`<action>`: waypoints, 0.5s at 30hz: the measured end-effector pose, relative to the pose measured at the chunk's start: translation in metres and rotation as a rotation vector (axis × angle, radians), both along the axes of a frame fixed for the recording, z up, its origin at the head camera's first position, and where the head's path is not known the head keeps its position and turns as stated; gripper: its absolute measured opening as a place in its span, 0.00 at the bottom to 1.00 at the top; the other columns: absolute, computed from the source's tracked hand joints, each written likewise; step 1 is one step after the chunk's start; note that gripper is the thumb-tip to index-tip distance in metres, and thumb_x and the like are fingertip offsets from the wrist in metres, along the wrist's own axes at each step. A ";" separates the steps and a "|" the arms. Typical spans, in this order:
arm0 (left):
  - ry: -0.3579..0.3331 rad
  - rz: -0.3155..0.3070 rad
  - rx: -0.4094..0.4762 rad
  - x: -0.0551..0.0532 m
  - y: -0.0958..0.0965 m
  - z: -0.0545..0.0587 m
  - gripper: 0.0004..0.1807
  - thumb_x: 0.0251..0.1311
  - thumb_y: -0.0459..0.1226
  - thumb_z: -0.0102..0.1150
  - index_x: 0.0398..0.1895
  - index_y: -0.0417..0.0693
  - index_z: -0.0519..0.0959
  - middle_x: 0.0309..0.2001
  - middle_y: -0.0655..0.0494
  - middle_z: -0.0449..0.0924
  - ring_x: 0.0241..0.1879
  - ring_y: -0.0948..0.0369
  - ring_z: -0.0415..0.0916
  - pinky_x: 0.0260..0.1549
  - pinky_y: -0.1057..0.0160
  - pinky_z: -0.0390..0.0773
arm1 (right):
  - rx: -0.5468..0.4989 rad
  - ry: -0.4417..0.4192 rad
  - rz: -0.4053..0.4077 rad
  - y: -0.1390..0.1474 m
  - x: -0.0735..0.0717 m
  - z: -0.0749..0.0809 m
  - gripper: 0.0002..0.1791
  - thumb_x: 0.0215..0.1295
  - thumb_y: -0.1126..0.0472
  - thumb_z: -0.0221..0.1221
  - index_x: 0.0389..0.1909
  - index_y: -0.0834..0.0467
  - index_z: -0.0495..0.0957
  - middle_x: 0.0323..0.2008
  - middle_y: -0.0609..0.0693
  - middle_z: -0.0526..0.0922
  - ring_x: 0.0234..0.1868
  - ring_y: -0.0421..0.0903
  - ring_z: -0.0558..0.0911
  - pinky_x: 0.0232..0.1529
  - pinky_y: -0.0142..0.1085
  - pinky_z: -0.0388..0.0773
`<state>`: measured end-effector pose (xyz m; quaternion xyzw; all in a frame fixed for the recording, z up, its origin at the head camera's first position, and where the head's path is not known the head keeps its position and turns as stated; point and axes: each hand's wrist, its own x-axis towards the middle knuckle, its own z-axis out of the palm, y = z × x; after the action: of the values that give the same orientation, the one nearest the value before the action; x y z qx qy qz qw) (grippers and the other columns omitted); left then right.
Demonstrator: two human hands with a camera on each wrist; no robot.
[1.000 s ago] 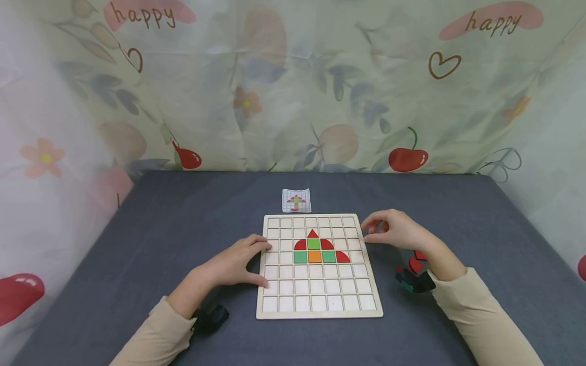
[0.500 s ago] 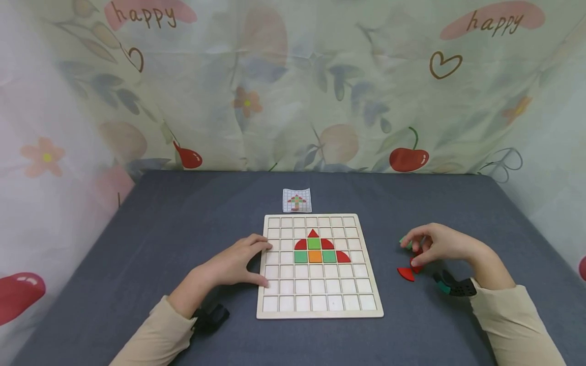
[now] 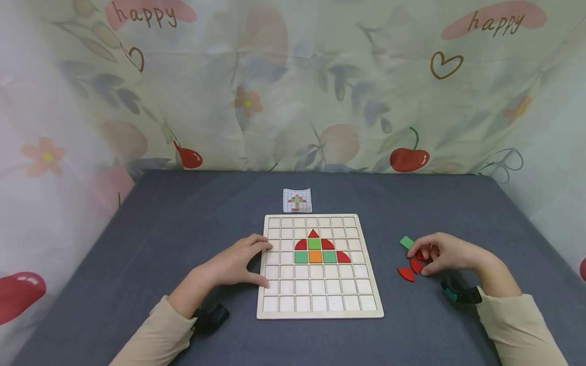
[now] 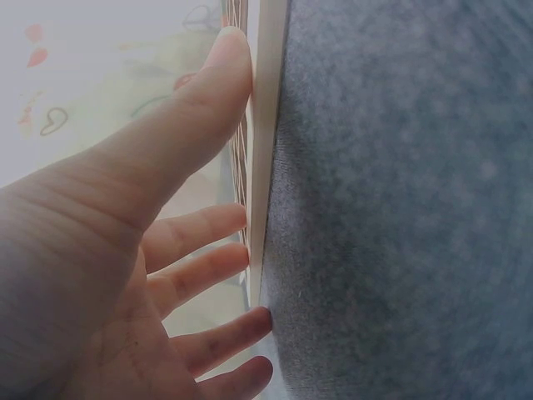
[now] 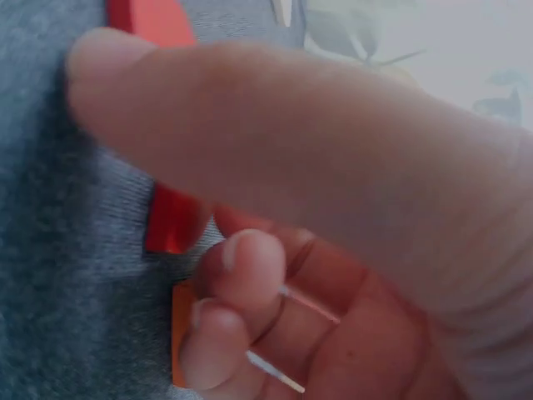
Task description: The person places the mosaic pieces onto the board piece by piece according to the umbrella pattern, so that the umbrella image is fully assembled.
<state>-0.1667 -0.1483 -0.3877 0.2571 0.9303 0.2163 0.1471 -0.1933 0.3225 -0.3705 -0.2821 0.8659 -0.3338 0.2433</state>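
Left hand [image 3: 231,263] spread against board [image 3: 319,303] edge, nothing gripped. Right hand [image 3: 450,252] half-curled, grasp cannot be told; crowded red pieces [image 3: 416,266] alongside may be scattered by mis-aimed pinch.

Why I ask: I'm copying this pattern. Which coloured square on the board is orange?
The lower row's middle square, between the left green square and right green square; the upper square is also green.

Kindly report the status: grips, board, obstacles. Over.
Left grip on left edge of board. Right grip at red pieces. Board partly filled. No obstacle seen between pieces and board.
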 end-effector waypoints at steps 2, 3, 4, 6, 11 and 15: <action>0.003 -0.004 0.000 0.000 0.000 0.000 0.45 0.44 0.55 0.70 0.64 0.44 0.66 0.65 0.47 0.62 0.64 0.50 0.61 0.61 0.49 0.65 | 0.000 0.011 -0.004 -0.001 0.000 -0.001 0.17 0.51 0.63 0.67 0.41 0.65 0.78 0.25 0.53 0.72 0.18 0.35 0.66 0.21 0.29 0.67; 0.003 -0.004 0.001 0.000 0.000 0.000 0.45 0.44 0.55 0.70 0.64 0.44 0.66 0.65 0.47 0.62 0.64 0.50 0.61 0.61 0.48 0.65 | 0.001 0.018 -0.006 -0.001 0.000 -0.001 0.16 0.51 0.63 0.67 0.41 0.65 0.78 0.24 0.53 0.72 0.18 0.35 0.66 0.21 0.29 0.67; 0.003 -0.004 0.002 0.000 -0.001 0.000 0.45 0.44 0.55 0.70 0.64 0.44 0.66 0.65 0.47 0.62 0.64 0.50 0.61 0.61 0.48 0.65 | 0.003 0.026 -0.008 -0.001 0.000 -0.001 0.16 0.51 0.63 0.67 0.40 0.65 0.79 0.24 0.52 0.72 0.18 0.34 0.66 0.21 0.29 0.67; 0.004 -0.002 0.001 0.000 -0.001 0.000 0.45 0.43 0.55 0.70 0.63 0.44 0.66 0.65 0.47 0.62 0.64 0.50 0.61 0.61 0.48 0.65 | 0.010 0.043 -0.012 -0.001 0.000 -0.001 0.16 0.50 0.62 0.68 0.39 0.64 0.79 0.24 0.51 0.72 0.19 0.34 0.66 0.21 0.29 0.67; 0.006 0.002 -0.001 -0.001 -0.001 -0.001 0.45 0.43 0.55 0.70 0.63 0.45 0.67 0.65 0.48 0.62 0.64 0.50 0.61 0.61 0.48 0.65 | 0.042 0.080 -0.035 -0.003 0.000 -0.002 0.15 0.50 0.60 0.69 0.37 0.62 0.80 0.23 0.46 0.72 0.19 0.32 0.66 0.21 0.28 0.67; 0.008 -0.003 -0.002 -0.001 -0.001 -0.001 0.45 0.43 0.55 0.70 0.64 0.45 0.66 0.65 0.48 0.62 0.64 0.50 0.61 0.61 0.49 0.65 | 0.064 0.114 -0.050 -0.003 0.000 -0.002 0.14 0.49 0.59 0.69 0.36 0.60 0.80 0.23 0.44 0.72 0.20 0.32 0.66 0.22 0.28 0.66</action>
<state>-0.1672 -0.1489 -0.3891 0.2591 0.9308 0.2142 0.1437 -0.1930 0.3195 -0.3728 -0.2708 0.8954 -0.2953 0.1942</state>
